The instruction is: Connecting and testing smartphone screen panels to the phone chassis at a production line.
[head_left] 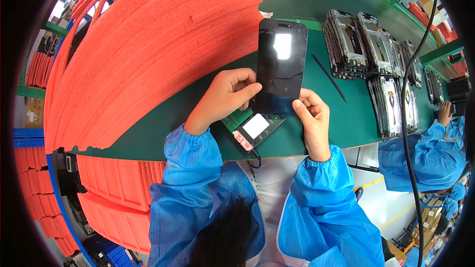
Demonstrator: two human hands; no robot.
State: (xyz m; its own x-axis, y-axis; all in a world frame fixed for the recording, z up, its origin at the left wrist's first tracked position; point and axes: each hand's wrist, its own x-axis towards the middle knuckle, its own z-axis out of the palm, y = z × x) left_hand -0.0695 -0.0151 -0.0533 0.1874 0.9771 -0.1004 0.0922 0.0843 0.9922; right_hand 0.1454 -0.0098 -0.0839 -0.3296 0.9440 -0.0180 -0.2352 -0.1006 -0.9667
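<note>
A black phone screen panel (281, 76) is held up over the green bench, its glossy face catching a bright light reflection. My left hand (228, 91) grips its left edge with thumb and curled fingers. At the lower right corner, my right hand (314, 118) pinches the panel, thumb in front. Below and partly behind the panel lies a small test board (256, 126) with a white label, a green circuit section, a red-and-white sticker and a black cable. The panel hides the far part of this board.
Red foam trays (163, 34) are stacked high at the left. A thin black stick (329, 78) lies right of the panel. Stacks of metal phone frames (349, 44) stand farther right. A black cable (409, 133) hangs down there. Another person in blue sleeves (420, 153) works at the far right.
</note>
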